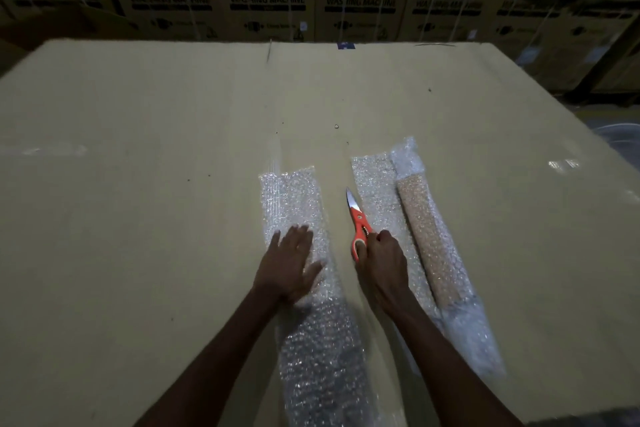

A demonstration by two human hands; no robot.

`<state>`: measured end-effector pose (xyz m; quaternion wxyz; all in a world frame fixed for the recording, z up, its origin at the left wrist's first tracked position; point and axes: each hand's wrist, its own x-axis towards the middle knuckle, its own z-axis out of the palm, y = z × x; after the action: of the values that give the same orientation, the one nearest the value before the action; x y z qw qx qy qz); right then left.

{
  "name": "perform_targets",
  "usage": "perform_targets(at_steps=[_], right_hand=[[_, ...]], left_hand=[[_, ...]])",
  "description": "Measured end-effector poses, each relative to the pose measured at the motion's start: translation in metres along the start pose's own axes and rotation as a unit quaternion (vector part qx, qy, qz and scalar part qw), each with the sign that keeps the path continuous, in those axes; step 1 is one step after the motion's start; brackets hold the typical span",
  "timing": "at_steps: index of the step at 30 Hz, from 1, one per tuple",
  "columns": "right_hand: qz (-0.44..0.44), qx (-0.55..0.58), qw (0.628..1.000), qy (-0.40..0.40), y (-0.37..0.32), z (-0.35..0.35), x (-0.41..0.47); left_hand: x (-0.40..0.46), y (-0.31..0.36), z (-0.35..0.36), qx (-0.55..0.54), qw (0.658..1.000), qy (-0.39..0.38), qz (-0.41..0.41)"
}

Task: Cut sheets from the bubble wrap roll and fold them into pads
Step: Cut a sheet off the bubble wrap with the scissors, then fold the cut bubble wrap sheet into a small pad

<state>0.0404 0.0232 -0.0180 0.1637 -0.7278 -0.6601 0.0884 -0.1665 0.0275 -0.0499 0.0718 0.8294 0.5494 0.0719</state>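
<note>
A long folded strip of bubble wrap (pixel 311 340) lies lengthwise on the cardboard surface (pixel 138 184), running from the middle toward the near edge. My left hand (pixel 289 265) presses flat on its upper part, fingers spread. To the right lies the bubble wrap roll (pixel 427 243) on a brown cardboard core, with a loose flap of wrap (pixel 374 191) spread out on its left side. My right hand (pixel 384 262) grips the handles of orange scissors (pixel 360 225). Their blades are closed and point away from me, between the strip and the roll.
Stacked brown washing machine cartons (pixel 270 7) form a wall behind the far edge of the surface. Clear tape strips (pixel 562 163) shine on the cardboard at right and left. A pale rounded object (pixel 620 135) shows past the right edge.
</note>
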Motion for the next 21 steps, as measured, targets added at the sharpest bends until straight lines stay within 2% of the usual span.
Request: perform_targets(at_steps=[3,5,9,12,17,21], right_hand=[[-0.010,0.007,1.000,-0.006,0.000,0.002,-0.006],[-0.035,0.011,0.999,0.008,0.004,0.003,-0.010],[-0.100,0.023,0.992,0.075,0.016,0.004,-0.018],[-0.173,0.059,0.978,0.097,0.021,0.007,-0.029],[-0.264,0.091,0.959,0.051,0.005,0.020,-0.071],[-0.318,0.075,0.945,-0.011,-0.009,0.037,-0.096]], left_hand=[[-0.044,0.033,0.020,-0.024,0.997,0.073,-0.003],[-0.066,0.052,0.028,-0.026,0.995,0.093,-0.018],[-0.098,0.074,0.038,-0.023,0.995,0.041,-0.086],[-0.118,0.078,0.042,-0.020,0.993,0.038,-0.109],[-0.123,0.065,0.030,-0.025,0.989,0.005,-0.149],[-0.119,0.040,0.027,-0.012,0.989,-0.006,-0.149]])
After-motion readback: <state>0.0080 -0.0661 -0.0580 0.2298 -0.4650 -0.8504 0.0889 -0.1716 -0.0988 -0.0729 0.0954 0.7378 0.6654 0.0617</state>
